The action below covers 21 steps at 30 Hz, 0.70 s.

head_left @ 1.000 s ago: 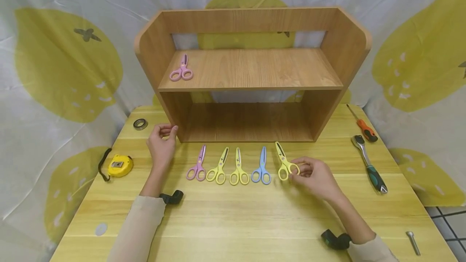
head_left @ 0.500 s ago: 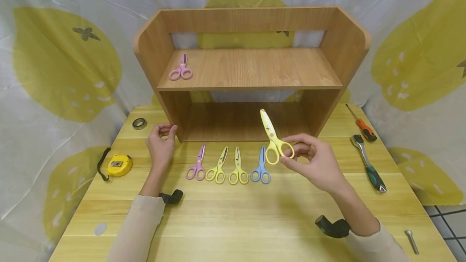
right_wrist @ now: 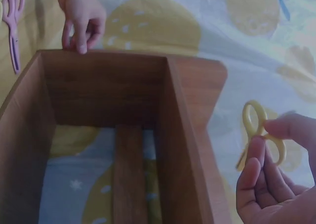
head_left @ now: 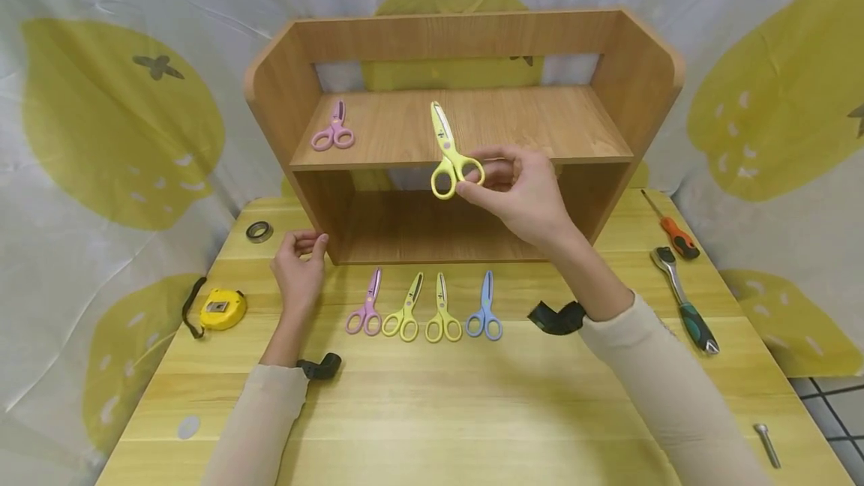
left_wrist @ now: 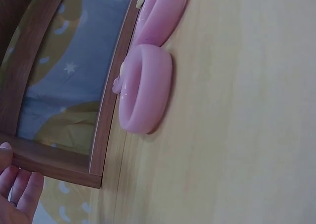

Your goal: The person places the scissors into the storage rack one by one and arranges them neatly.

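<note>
My right hand (head_left: 523, 190) pinches a pair of yellow scissors (head_left: 445, 145) by its handle loops, holding it upright in front of the upper shelf. In the right wrist view, thumb and fingers grip one loop of these scissors (right_wrist: 254, 117). My left hand (head_left: 300, 265) holds the lower left side edge of the wooden desk shelf (head_left: 466, 163), its fingers curled. Pink scissors (head_left: 334, 130) lie on the upper board at the left. Purple scissors (head_left: 367, 302), two yellow pairs (head_left: 405, 308) and blue scissors (head_left: 485, 306) lie in a row on the table before the shelf.
Left on the table are a black tape roll (head_left: 259, 231), a yellow tape measure (head_left: 223, 310) and a grey disc (head_left: 188, 427). At the right lie an orange screwdriver (head_left: 678, 238), a ratchet wrench (head_left: 685, 302) and a bolt (head_left: 766, 445). A lemon-print curtain (head_left: 121, 126) hangs behind.
My right hand has lifted the yellow scissors off the right end of the row and carried them up and left to the upper shelf's height. The left hand has stayed in place.
</note>
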{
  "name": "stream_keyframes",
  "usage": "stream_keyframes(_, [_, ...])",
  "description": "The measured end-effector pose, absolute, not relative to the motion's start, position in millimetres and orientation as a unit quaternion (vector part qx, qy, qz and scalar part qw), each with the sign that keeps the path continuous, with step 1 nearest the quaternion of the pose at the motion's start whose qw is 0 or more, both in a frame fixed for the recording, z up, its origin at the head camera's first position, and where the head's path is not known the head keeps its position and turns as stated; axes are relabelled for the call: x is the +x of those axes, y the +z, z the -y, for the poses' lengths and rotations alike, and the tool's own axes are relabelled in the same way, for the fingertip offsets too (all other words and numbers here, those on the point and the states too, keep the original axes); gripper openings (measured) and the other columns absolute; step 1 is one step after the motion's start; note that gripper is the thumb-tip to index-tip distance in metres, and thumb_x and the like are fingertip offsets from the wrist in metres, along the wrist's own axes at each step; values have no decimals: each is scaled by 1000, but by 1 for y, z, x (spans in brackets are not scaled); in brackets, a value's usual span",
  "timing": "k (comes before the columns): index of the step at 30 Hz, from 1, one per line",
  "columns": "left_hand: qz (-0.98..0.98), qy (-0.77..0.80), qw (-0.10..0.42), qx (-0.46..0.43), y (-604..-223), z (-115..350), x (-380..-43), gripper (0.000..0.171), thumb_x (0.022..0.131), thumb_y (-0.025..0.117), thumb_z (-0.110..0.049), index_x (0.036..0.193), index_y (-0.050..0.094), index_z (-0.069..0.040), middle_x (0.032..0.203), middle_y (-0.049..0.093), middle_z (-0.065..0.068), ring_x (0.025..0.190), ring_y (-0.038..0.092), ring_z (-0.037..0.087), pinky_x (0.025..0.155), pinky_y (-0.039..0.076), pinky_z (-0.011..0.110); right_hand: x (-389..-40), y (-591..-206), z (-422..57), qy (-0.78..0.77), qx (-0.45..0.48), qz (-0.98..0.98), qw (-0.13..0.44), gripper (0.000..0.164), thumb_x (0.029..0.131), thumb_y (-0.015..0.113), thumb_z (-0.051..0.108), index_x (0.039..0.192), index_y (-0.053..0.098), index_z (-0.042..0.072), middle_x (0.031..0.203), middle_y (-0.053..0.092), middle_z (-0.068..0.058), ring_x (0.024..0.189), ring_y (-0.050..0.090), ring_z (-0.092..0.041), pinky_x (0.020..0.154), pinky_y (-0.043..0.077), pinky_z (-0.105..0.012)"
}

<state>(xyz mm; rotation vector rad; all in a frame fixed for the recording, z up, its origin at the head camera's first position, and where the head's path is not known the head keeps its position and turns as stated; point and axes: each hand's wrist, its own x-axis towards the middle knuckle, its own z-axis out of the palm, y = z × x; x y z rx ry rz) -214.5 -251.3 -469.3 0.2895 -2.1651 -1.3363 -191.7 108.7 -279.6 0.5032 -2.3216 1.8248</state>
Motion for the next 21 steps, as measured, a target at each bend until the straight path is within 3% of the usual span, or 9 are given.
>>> stream_keyframes(6, [806, -504, 292, 104, -470, 250, -215, 23, 95, 76, -21, 107, 68, -3, 95, 73, 13, 83, 64, 1, 64, 48, 11, -231, -271, -81, 603, 150, 781, 59, 41, 84, 85, 19, 123, 72, 13, 94, 79, -2, 88, 72, -14, 74, 55, -28])
stream_keyframes(21, [803, -509, 292, 108, -471, 251, -217, 23, 95, 77, -20, 107, 67, -3, 96, 73, 12, 83, 64, 5, 62, 48, 11, -280, -261, -23, 593, 147, 792, 7, 45, 91, 78, 12, 133, 64, 5, 92, 78, -10, 78, 76, -17, 64, 56, -24])
